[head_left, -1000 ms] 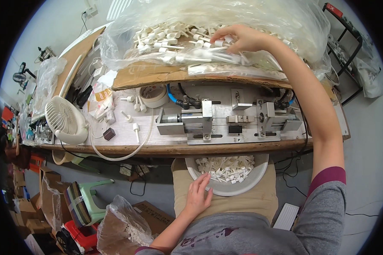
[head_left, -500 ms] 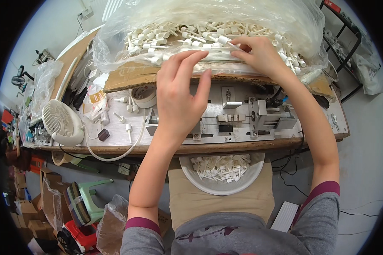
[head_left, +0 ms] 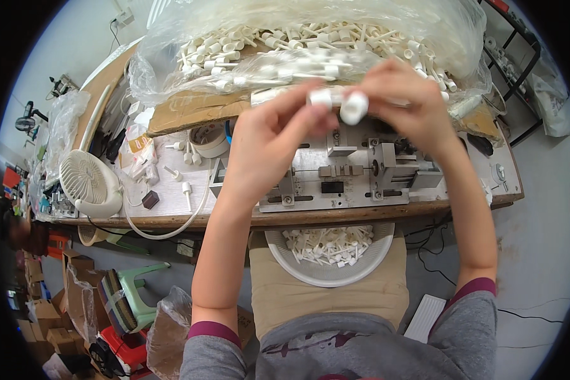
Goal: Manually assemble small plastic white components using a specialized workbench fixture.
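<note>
Both hands are raised over the table's front, blurred by motion. My right hand (head_left: 406, 104) is closed on a white plastic stem with a cup-shaped end (head_left: 354, 108), the cup's open mouth showing. Beside it, the fingers of my left hand (head_left: 263, 142) close around the cup end of a second white plastic stem (head_left: 321, 97). Whether my right fingers also touch that second piece cannot be made out. Behind the hands, a heap of the same cup-ended stems (head_left: 297, 39) lies in a clear plastic bag (head_left: 418, 19) on cardboard (head_left: 199, 111).
Below the hands stands a metal jig (head_left: 361, 197) with blocks and clamps. A grey basket (head_left: 275, 253) of small white pieces rests on my lap. Left on the table are a white fan (head_left: 92, 183), a tape roll (head_left: 209, 139), a curved hose (head_left: 164, 237) and loose stems (head_left: 187, 195).
My right hand has drawn back from the heap toward me, bringing white stems with it. My left fingers, spread before, have closed in beside the right hand on a stem's cup end.
</note>
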The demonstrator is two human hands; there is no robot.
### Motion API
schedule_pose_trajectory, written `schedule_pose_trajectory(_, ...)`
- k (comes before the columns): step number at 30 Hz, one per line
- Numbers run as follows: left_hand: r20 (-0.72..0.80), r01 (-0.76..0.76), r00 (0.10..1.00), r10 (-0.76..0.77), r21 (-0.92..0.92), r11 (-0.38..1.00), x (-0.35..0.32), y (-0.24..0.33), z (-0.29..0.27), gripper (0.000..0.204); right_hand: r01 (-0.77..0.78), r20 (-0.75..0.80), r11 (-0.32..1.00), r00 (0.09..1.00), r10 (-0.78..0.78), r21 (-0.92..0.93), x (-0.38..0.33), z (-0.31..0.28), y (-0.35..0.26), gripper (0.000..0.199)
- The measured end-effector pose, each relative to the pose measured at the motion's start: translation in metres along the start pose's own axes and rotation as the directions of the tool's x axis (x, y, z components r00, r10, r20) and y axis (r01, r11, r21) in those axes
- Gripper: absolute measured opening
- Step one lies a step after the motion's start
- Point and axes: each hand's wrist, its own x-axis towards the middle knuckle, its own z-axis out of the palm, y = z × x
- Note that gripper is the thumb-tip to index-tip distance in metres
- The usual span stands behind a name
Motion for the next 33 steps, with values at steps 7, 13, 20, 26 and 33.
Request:
schedule_pose_trajectory(7,0.037,-0.214,0.975,0.219,0.415,0.884,-0.067,-0.029,0.02,0.034,-0.072,-0.118,0.975,0.992,0.047,-0.211,-0.056,0.006,-0.04,0.031)
schedule_pose_trajectory(13,0.189,-0.309,0.942,0.279,0.813,0.493,-0.09,-0.073,0.037,0.03,-0.316,-0.152,0.92,0.922,0.355,0.233,-0.088,0.013,-0.044,0.031)
schedule_pose_trajectory(20,0.255,-0.31,0.946,0.2,0.891,0.332,-0.074,-0.069,0.037,0.029,-0.326,-0.064,0.761,0.899,0.432,0.561,-0.102,0.007,-0.059,0.042)
schedule_pose_trajectory(26,0.224,-0.263,0.964,0.144,0.887,0.38,-0.073,-0.07,0.039,0.028,-0.393,-0.182,0.739,0.806,0.564,0.547,-0.107,0.02,-0.072,0.032)
schedule_pose_trajectory(33,0.336,-0.351,0.935,0.112,0.833,0.428,-0.061,-0.049,0.027,0.029,-0.375,-0.181,0.927,0.91,0.373,0.028,-0.112,0.027,-0.078,0.03)
